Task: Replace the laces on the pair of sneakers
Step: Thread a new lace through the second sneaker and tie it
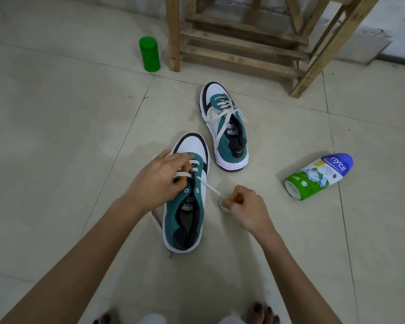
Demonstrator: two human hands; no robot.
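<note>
2 teal-and-white sneakers sit on the tiled floor [56,136]. The near sneaker [187,220] is at the centre of the frame, toe pointing away. The left hand [159,181] lies over its front eyelets, fingers curled and clamped on the crossed rows of its white lace [208,187]. The right hand [246,206], just right of the shoe, pinches the lace's free end with its fingers together, the strand running taut to an eyelet. The far sneaker [227,136], laced, stands above centre. A green canister [149,54] stands upper left beside a wooden stool [243,43]; a powder bottle [318,176] lies at right.
</note>
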